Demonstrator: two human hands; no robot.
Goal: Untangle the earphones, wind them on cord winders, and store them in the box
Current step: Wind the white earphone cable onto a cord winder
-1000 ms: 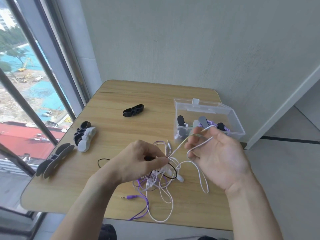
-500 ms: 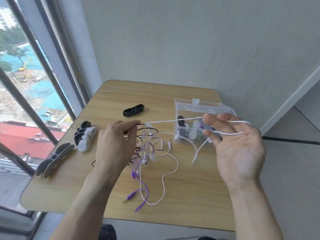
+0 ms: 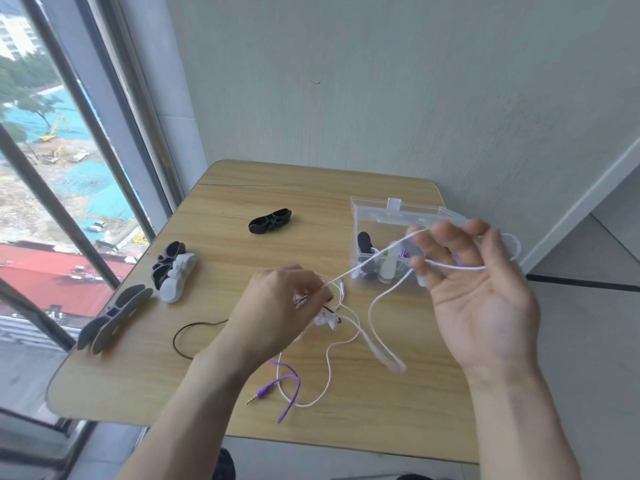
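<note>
A tangle of white, purple and black earphone cords [image 3: 332, 317] lies mid-table. My left hand [image 3: 277, 306] pinches the knot of cords just above the wood. My right hand [image 3: 478, 292] is raised palm-up in front of the clear plastic box [image 3: 374, 209], and a white cord [image 3: 460, 267] loops over its loosely curled fingers and runs taut down to the left hand. A purple plug [image 3: 263, 392] lies near the front edge. Wound earphones [image 3: 367, 247] sit inside the box, partly hidden by my right hand.
Cord winders lie on the wooden table [image 3: 242, 188]: a black one [image 3: 270, 221] at the back, a black and a white one [image 3: 175, 271] at the left, grey ones [image 3: 114, 318] by the left edge. A window is at the left, a wall behind.
My left hand dropped from its raised spot back down to the tangle. My right hand stayed up by the box, and the white cord now stretches diagonally between both hands.
</note>
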